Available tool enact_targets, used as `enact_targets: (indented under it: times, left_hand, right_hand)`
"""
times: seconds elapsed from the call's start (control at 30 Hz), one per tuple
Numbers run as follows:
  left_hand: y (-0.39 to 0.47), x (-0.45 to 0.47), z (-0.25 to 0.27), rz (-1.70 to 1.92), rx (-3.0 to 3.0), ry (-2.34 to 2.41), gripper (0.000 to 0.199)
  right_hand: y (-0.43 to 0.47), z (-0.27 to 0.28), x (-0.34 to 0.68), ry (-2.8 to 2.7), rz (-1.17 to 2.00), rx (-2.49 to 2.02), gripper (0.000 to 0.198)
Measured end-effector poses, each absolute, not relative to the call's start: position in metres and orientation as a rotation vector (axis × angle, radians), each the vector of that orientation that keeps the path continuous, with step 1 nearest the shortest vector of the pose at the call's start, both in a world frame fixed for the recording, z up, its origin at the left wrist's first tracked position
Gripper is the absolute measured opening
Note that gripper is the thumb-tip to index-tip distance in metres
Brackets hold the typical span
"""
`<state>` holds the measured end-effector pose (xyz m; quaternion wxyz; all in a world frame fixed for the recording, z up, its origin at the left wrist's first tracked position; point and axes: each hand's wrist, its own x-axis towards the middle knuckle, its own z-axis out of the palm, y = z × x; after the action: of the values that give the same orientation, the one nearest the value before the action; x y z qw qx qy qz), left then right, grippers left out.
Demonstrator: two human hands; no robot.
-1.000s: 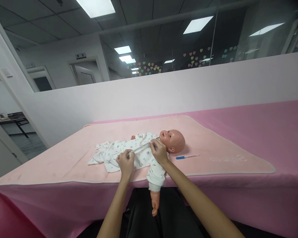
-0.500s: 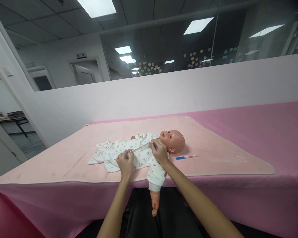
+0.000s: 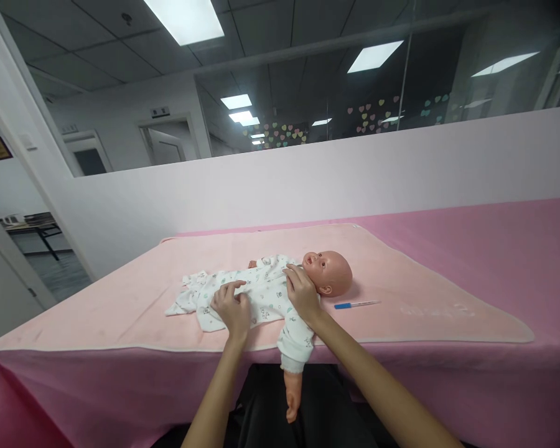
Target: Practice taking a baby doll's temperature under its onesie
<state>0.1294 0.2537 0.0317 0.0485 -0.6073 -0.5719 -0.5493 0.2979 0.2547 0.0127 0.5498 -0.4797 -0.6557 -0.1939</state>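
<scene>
A baby doll lies on its back with its head to the right, dressed in a white printed gown. Its near arm hangs down over the table's front edge. My left hand rests at the lower front of the gown, thumb and fingers apart. Stretched over the doll's upper chest, close to the chin, is my right hand, its fingers lying against the cloth. A thermometer-like stick with a blue end lies beside the doll's head.
Under the doll a peach blanket is spread over a pink table cover. A white wall with glass above stands behind. At the far left is a doorway with a dark table beyond.
Both hands were pinching the gown's front edge, drawn taut between them. Now their fingers have loosened and the cloth lies flatter. The view has tilted up slightly.
</scene>
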Motion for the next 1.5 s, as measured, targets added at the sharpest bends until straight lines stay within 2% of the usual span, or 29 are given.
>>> enact_targets:
  times: [0.07,0.2,0.37,0.57,0.73,0.83,0.97,1.1,1.33,1.43,1.5]
  left_hand:
    - [0.264,0.134,0.039,-1.675,-1.968,-1.645,0.03]
    - [0.292,0.151,0.056,-1.628,-2.45,-1.479,0.025]
    - [0.311,0.165,0.063,-1.237,-3.077,-1.33,0.026]
    - [0.305,0.162,0.062,-1.059,-3.086,-1.221,0.03]
    - [0.312,0.162,0.076,-1.029,-2.873,-1.704,0.032]
    - [0.325,0.166,0.092,-0.951,-2.732,-1.821,0.029]
    - [0.337,0.179,0.112,-0.831,-2.611,-1.805,0.024]
    - [0.331,0.19,0.126,-0.703,-2.561,-1.653,0.021]
    - [0.314,0.184,0.126,-0.315,-2.518,-1.21,0.023]
    - [0.313,0.181,0.118,-0.261,-2.545,-1.085,0.024]
    - [0.314,0.177,0.114,-0.269,-2.547,-1.04,0.024]
  right_hand:
    - [0.241,0.011,0.304,-1.582,-0.513,-1.126,0.033]
    - [0.202,0.001,0.339,-1.584,-0.495,-1.184,0.025]
    - [0.169,-0.015,0.413,-1.564,-0.414,-1.68,0.024]
    - [0.153,-0.021,0.463,-1.697,-0.103,-1.912,0.027]
    - [0.13,0.012,0.45,-1.688,-0.001,-1.978,0.026]
    - [0.124,0.047,0.426,-1.686,-0.05,-1.869,0.025]
    - [0.148,0.089,0.381,-1.694,-0.181,-1.676,0.024]
    - [0.201,0.106,0.342,-1.789,-0.229,-1.727,0.021]
    - [0.29,0.105,0.303,-1.798,-0.071,-1.922,0.023]
    - [0.308,0.098,0.299,-1.84,-0.043,-1.889,0.018]
    - [0.311,0.096,0.3,-1.87,-0.042,-1.853,0.025]
